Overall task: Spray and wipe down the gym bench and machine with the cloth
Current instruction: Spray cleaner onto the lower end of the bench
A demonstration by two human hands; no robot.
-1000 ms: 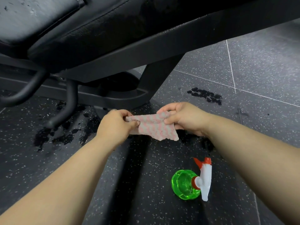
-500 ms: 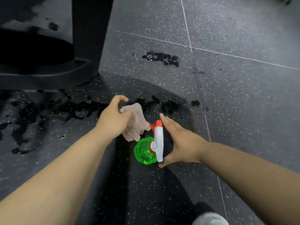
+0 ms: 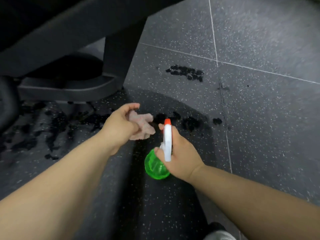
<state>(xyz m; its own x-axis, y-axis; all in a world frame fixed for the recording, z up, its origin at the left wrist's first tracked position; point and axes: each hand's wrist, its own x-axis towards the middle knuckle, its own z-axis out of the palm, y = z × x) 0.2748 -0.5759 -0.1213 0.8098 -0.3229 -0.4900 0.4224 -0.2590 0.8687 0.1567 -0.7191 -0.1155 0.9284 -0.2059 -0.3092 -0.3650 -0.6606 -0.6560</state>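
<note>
Your right hand [image 3: 181, 154] now curls its fingers [image 3: 175, 134] round the spray bottle [image 3: 154, 168] it was reaching for, your left hand [image 3: 119, 127] clutches the cloth [image 3: 144, 126] beside it, so spraying likely follows.

The floor [image 3: 259, 118] is dark speckled rubber tiling crossed by pale seams [image 3: 213, 32]. The black base foot [image 3: 65, 89] of the gym bench [image 3: 69, 32] stands on it at upper left. Dark wet patches [image 3: 186, 72] lie on the tiles beside that foot and further right, near the seams.

Cloth [image 3: 142, 126] left of bottle [image 3: 156, 166] — bench frame [image 3: 69, 87] behind.
</note>
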